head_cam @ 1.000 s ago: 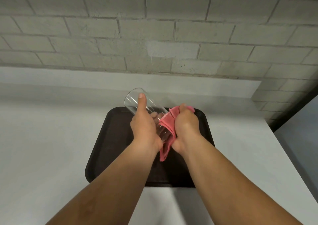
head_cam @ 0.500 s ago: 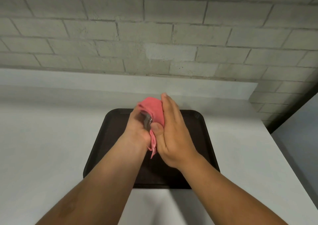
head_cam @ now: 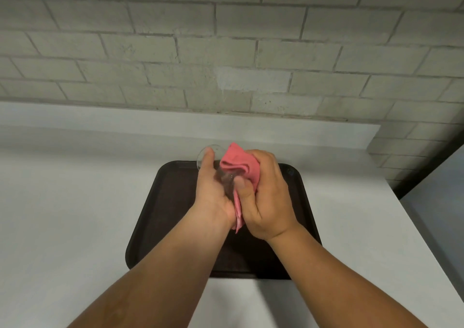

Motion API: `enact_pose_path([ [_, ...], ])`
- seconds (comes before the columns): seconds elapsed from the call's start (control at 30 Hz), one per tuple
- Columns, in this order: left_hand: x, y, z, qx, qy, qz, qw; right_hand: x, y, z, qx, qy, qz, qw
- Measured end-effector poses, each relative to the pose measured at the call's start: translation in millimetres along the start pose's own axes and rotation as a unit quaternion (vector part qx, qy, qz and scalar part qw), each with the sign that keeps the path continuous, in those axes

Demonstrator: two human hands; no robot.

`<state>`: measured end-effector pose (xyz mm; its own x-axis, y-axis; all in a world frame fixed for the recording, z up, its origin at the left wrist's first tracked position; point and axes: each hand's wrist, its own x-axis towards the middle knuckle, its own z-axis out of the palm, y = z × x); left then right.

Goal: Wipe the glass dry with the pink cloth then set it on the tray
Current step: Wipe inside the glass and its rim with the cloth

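Note:
A clear drinking glass [head_cam: 212, 153] is held tilted above the dark brown tray [head_cam: 165, 202], its rim pointing away from me. My left hand [head_cam: 213, 189] grips the glass around its body, thumb along the upper side. My right hand [head_cam: 266, 197] presses the pink cloth [head_cam: 238, 164] against the right side of the glass, and a strip of the cloth hangs down between my palms. Most of the glass is hidden by the hands and the cloth; only the rim and a bit of wall show.
The tray lies on a white counter [head_cam: 75, 202] that runs to a low white ledge [head_cam: 175, 124] under a grey brick wall [head_cam: 226, 51]. The counter's right edge [head_cam: 414, 227] drops off beside a dark gap.
The right hand with the cloth has slid along the glass, from its base up over its top, then back a little so the rim shows again. The left hand keeps its grip.

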<state>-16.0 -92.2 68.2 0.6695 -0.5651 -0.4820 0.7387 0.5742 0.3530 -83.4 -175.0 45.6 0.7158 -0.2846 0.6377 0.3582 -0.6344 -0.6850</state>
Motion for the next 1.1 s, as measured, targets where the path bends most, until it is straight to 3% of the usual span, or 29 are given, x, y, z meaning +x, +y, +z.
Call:
enact_pose_path([
  [0.13, -6, 4, 10, 0.066, 0.022, 0.041, 0.997, 9, -15, 8, 0.037, 0.106, 0.109, 0.988],
  [0.23, -7, 5, 14, 0.120, 0.040, 0.081, 0.989, 21, -22, 9, 0.069, 0.161, 0.230, 0.957],
  [0.37, -8, 8, 16, 0.178, 0.018, 0.099, 0.979, 34, -28, 3, 0.233, 0.137, 0.422, 0.865],
  [0.47, -7, 10, 11, 0.255, -0.034, 0.121, 0.959, 43, -31, -5, 0.270, 0.084, 0.499, 0.819],
  [0.53, -5, 9, 7, 0.325, -0.058, 0.142, 0.933, 46, -29, -10, 0.253, 0.040, 0.519, 0.815],
  [0.63, -5, 4, 3, 0.413, -0.080, 0.141, 0.896, 48, -25, -12, 0.129, 0.008, 0.489, 0.862],
  [0.73, -7, -2, 3, 0.418, -0.043, 0.132, 0.898, 46, -23, -10, 0.037, 0.000, 0.428, 0.903],
  [0.83, -8, -5, 0, 0.424, -0.027, 0.120, 0.897, 45, -16, -7, 0.021, -0.013, 0.416, 0.909],
  [0.9, -9, -6, -4, 0.401, -0.023, 0.101, 0.910, 47, -10, -8, 0.074, 0.010, 0.437, 0.896],
  [1.03, -9, -9, -9, 0.313, -0.049, 0.058, 0.947, 52, -3, -16, 0.226, 0.027, 0.522, 0.822],
  [1.1, -8, -9, -8, 0.303, -0.051, 0.059, 0.950, 48, 0, -15, 0.230, 0.020, 0.525, 0.819],
])
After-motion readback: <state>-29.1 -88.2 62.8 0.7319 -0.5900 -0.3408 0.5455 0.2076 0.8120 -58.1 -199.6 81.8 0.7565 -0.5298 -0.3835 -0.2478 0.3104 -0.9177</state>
